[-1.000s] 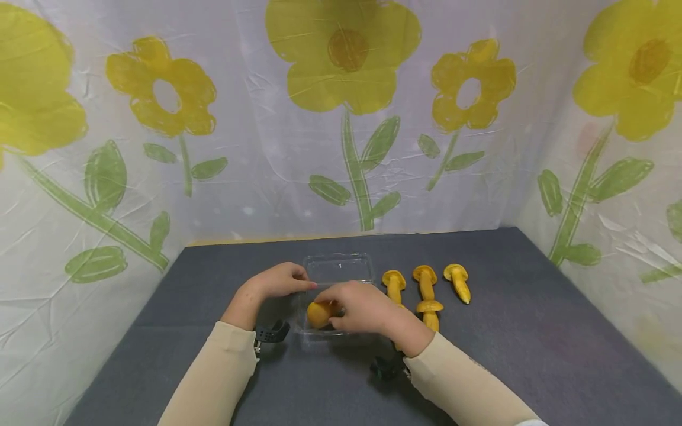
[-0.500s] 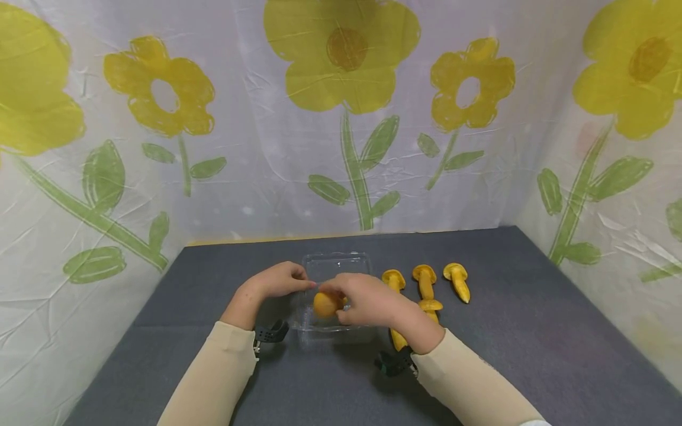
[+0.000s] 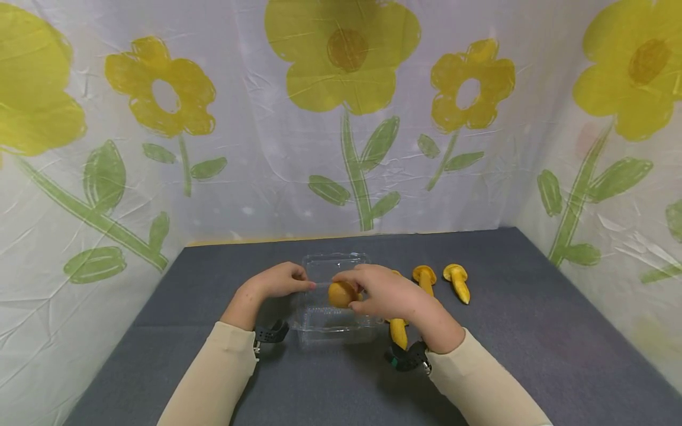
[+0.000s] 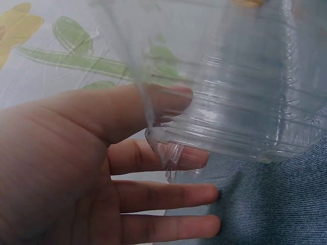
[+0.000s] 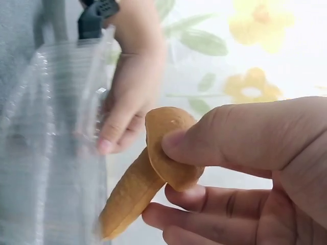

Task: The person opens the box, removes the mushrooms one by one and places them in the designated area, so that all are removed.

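Observation:
My left hand (image 3: 277, 280) pinches the left edge of a clear plastic clamshell container (image 3: 333, 324), whose lid lies folded back. In the left wrist view, the thumb is inside the container (image 4: 250, 107) and the index finger is behind its rim, while the other fingers stretch out straight. Over the container, my right hand (image 3: 386, 293) holds an orange-yellow mushroom (image 3: 341, 294) by its cap. The right wrist view has that mushroom (image 5: 134, 191) with its stem pointing away from the palm, thumb on the cap and fingers beneath.
Right of the container lie several more yellow mushrooms: one by the right wrist (image 3: 398, 333), one with its cap showing (image 3: 424, 275) and one farthest right (image 3: 458, 284). The right arm partly covers them. A flower-printed sheet (image 3: 256, 195) encloses the dark table (image 3: 533, 331).
My right hand has moved right and away from me with the mushroom, from low in the container to above its back part. The left hand has stayed in place on the edge.

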### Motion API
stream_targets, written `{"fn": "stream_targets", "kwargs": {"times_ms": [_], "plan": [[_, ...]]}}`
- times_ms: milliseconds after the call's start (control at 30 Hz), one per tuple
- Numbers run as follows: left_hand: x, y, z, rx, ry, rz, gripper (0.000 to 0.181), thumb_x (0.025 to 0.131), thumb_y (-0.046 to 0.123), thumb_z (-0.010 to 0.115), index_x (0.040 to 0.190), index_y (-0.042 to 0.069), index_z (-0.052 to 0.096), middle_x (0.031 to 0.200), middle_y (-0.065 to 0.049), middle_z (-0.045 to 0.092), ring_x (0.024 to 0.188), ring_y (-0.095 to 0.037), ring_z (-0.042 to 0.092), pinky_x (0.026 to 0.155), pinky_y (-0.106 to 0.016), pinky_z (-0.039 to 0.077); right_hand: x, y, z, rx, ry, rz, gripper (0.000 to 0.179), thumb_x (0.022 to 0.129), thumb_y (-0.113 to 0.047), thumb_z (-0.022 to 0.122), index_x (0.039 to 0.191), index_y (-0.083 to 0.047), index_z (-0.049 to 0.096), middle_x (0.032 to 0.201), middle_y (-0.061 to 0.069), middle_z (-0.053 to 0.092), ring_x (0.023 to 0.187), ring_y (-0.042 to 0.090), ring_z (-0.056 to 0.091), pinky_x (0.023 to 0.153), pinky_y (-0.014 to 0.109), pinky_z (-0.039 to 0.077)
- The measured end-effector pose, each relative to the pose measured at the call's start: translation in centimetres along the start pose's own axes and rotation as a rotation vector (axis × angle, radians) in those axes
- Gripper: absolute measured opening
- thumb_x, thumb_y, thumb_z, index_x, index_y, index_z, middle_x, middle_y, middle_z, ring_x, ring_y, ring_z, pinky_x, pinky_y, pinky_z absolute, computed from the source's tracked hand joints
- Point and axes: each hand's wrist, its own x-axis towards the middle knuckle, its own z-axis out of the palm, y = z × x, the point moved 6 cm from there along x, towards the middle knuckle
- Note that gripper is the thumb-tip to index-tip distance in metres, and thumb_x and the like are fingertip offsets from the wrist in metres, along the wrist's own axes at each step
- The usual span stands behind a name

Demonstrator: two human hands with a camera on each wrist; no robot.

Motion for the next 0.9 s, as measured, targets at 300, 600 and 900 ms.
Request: {"fn": "stream_targets", "kwargs": {"times_ms": [300,600,900], "plan": [[0.0,0.0,-0.1,0.007,-0.004,-0.002,0.029,0.1,0.036,0.069,0.094,0.008,0.072,0.075,0.0,0.055,0.063,-0.013,0.042,0.059,-0.031,0.037,-1.3,1.0,-2.2,0.039,0.067,0.087,0.045,0.089,-0.019,0.081,0.132,-0.013,0.067,0.087,-0.009,0.063,0.076,0.011,0.057,0.07,0.032,0.05],[0.0,-0.1,0.0,0.01,0.002,0.0,0.028,0.1,0.034,0.069,0.095,0.007,0.072,0.078,-0.002,0.056,0.064,-0.014,0.042,0.061,-0.033,0.037,-2.8,2.9,-3.8,0.027,0.075,0.26,0.042,0.087,-0.037,0.083,0.12,-0.014,0.071,0.082,-0.007,0.062,0.073,0.014,0.057,0.067,0.035,0.048],[-0.1,0.1,0.1,-0.002,-0.006,0.004,0.029,0.1,0.035,0.068,0.094,0.007,0.071,0.077,-0.002,0.056,0.064,-0.014,0.041,0.061,-0.033,0.037,-3.9,5.1,-4.5,0.037,0.054,0.39,0.046,0.083,-0.049,0.083,0.109,-0.013,0.069,0.081,-0.001,0.062,0.07,0.016,0.056,0.066,0.036,0.045]]}}
